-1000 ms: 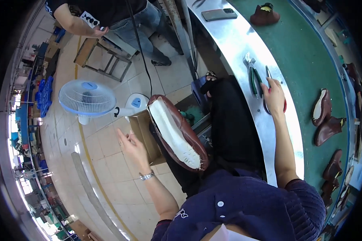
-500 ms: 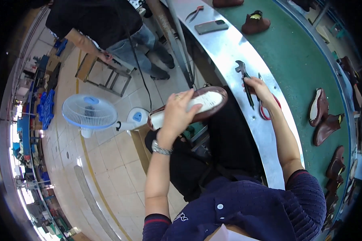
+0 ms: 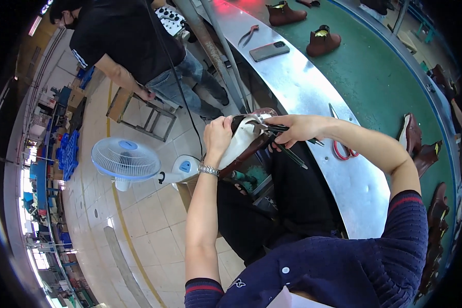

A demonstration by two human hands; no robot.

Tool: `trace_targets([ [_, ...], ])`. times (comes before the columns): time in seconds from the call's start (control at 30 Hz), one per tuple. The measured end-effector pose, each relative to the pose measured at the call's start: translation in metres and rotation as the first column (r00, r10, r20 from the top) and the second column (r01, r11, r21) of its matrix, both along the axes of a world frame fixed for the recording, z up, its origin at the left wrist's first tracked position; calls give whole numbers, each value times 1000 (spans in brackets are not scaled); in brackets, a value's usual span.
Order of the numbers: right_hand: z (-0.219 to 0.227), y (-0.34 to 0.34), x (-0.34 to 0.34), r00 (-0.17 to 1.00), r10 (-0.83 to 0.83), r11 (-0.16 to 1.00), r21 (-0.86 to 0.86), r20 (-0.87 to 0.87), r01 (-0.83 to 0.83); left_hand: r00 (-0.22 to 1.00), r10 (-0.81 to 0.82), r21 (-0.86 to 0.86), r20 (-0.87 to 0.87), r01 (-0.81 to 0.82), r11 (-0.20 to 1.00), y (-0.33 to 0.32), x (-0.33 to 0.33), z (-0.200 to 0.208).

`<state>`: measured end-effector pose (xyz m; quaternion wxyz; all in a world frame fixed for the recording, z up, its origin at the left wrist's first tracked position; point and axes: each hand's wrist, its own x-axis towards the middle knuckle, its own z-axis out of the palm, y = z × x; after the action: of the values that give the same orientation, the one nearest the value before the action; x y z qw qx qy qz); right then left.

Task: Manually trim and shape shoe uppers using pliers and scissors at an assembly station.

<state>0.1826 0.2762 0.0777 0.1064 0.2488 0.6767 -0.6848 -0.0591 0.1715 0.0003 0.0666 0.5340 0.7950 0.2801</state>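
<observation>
A brown leather shoe with a white underside is held over my lap, sole side up and tilted. My left hand is closed on its far left edge. In my right hand is a pair of black-handled pincers, the fingers wrapped round the handles. The metal jaws are at the shoe's far end, against the edge of the upper; whether they bite the leather cannot be made out. Red-handled scissors lie on the metal ledge, just beyond my right forearm.
The metal ledge carries a phone and red-handled pliers. Several brown boots, one here, stand on the green conveyor belt. On the left are a fan, a stool and a standing person.
My right hand has brought the pincers from over the ledge leftward to the shoe. My left hand has shifted to the shoe's edge, and the shoe has turned more upright.
</observation>
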Motion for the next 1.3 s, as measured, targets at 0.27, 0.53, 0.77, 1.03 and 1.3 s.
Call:
trace_targets([
  [0.27, 18, 13, -35, 953, 182, 981, 26, 241, -193, 959, -282, -8, 9, 282, 959, -55, 59, 22],
  [0.53, -10, -30, 5, 999, 47, 863, 503, 24, -52, 980, -180, 102, -84, 189, 977, -61, 75, 12],
  [0.77, 4, -12, 0, 955, 274, 509, 825, 114, -245, 963, -185, 171, -197, 220, 960, -68, 71, -3],
  [1.03, -5, -24, -33, 994, 18, 577, 814, -105, 75, 874, -166, 205, -456, 285, 936, -66, 71, -19],
  [1.3, 2, -40, -38, 990, 62, 505, 860, -124, 76, 878, -123, 240, -464, 257, 936, -68, 72, -15],
])
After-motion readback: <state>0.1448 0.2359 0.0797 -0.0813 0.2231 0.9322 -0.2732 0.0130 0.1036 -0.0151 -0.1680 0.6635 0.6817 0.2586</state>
